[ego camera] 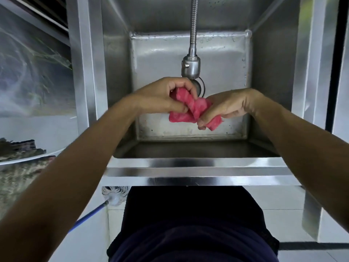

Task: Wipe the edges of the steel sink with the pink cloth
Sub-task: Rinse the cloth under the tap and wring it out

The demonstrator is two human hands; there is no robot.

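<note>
Steel fills most of what you can see from where the person stands: a deep square steel sink (190,165) with a broad flat front rim, tall shiny side edges running up left and right, and a flexible metal tap hose (193,25) hanging down the middle to a chunky spray head (190,67) over the drain.

Both arms reach out over the basin. The pink cloth (194,108) is bunched and twisted between the hands, held in the air above the sink floor and just below the spray head, touching no part of the steel. The left hand (160,95) is closed around one end of it, fingers curled over the top; the right hand (232,104) pinches the other end, thumb and fingers folded under. Held like that, over the bowl and turned in opposite directions, it looks to me like wringing, so any drips fall into the basin and not onto the floor. I can't see water coming off it.

By my reckoning the rims are not yet being wiped; droplets show along the back weld seam.

Down by the left leg of the sink, a white brush (115,195) on a blue handle leans in, out of the way.
</note>
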